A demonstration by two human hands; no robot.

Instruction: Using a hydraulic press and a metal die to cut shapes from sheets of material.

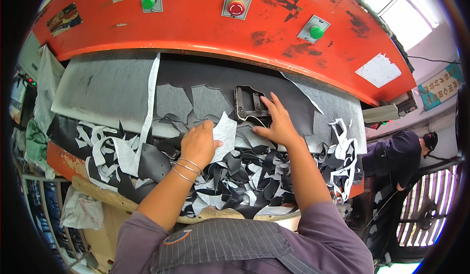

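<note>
My left hand (198,145) is closed, pinching a pale, angular cut piece of leather (226,133) with its light backing showing. To its right, my right hand (280,122) is spread, thumb and fingers apart. Its fingertips are at the right side of a dark metal cutting die (239,102) with a bent outline and inner crossbars. Under the die lies a black leather sheet (293,97). Left of the die, two shaped openings in the sheet expose the grey cutting board (105,88).
Black and white leather offcuts (235,181) heap along the near edge, above a wooden rail (105,193). An orange press beam (196,29) spans the far side, with two green buttons and a red button (236,8). Another person (396,156) is at the right.
</note>
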